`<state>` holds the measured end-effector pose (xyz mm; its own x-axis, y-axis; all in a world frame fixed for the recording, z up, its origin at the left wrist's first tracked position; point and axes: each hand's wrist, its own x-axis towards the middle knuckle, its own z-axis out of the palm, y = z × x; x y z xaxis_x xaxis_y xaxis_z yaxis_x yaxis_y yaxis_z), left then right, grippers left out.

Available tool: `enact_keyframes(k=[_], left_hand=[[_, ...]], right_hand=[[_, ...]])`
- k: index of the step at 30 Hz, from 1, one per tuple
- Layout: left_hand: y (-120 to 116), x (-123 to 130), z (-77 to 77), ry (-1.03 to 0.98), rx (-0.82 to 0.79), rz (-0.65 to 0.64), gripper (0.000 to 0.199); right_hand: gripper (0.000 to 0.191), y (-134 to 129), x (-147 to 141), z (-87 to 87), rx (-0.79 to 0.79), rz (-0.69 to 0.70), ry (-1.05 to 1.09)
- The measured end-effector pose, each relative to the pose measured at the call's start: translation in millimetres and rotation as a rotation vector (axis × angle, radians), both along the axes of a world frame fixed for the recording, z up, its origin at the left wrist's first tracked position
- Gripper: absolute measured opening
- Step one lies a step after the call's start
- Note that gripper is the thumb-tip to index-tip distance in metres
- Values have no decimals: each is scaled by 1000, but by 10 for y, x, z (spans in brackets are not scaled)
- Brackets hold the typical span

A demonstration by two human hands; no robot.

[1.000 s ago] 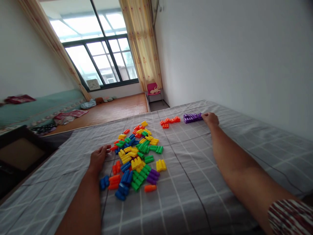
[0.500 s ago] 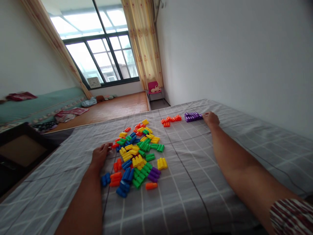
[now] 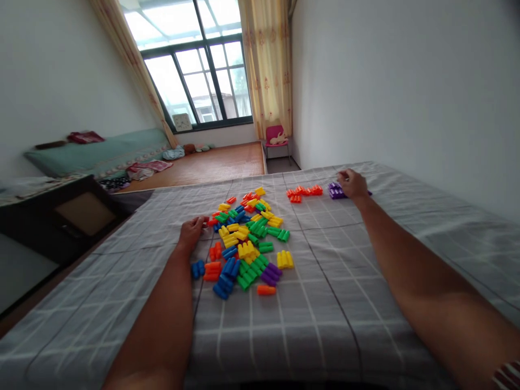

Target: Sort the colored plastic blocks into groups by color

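Observation:
A pile of bullet-shaped plastic building blocks (image 3: 247, 233) in red, yellow, green and blue, with some purple, lies on the checked bedsheet. At its left edge, my left hand (image 3: 193, 233) is closed, fingertips on a red-orange block (image 3: 212, 222). My right hand (image 3: 352, 183) is over the group of purple blocks (image 3: 336, 190) further right and hides part of it. The right fingers are bent and slightly apart, with nothing visible between them. Left of the purple group lie joined orange blocks (image 3: 304, 191).
The grey checked bedsheet (image 3: 317, 325) spreads under everything. A white wall (image 3: 398, 92) runs along the right, and a dark cabinet (image 3: 77, 216) stands at left. Beyond are a wooden bed platform (image 3: 227, 160), a pink chair (image 3: 274, 132) and a curtained window.
My right hand has shifted left from the end of the purple blocks to over them. The left hand stays at the pile's edge. The whole view has turned slightly left.

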<state>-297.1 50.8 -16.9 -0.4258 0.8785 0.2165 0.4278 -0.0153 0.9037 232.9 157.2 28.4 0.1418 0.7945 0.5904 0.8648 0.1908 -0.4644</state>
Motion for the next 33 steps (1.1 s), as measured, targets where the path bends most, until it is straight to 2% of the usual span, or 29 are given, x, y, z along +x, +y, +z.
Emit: enact_keyframes(k=[2, 6, 8, 10, 12, 15, 21, 29, 33], left_hand=[[-6, 6, -1, -11, 5, -12, 50], [-6, 6, -7, -37, 15, -29, 50], [-4, 8, -8, -44, 14, -30, 49], [-4, 15, -5, -45, 6, -28, 49], [-5, 26, 0, -41, 1, -25, 49], [-5, 40, 6, -25, -10, -16, 49], [-3, 44, 10, -10, -13, -14, 49], [2, 22, 8, 17, -39, -24, 50], [16, 10, 4, 15, -44, -10, 50]], right_hand=[[27, -54, -344, 36, -62, 201, -40], [23, -319, -1028, 50, -277, 737, -226], [23, -474, -1254, 51, -391, 883, -325], [27, -600, -1373, 58, -517, 971, -403], [34, -682, -1412, 64, -601, 1022, -448], [40, -722, -1410, 49, -606, 1033, -480], [43, -661, -1390, -39, -564, 1067, -464], [39, -669, -1364, 15, -620, 1042, -479], [42, -613, -1343, -18, -655, 1061, -427]])
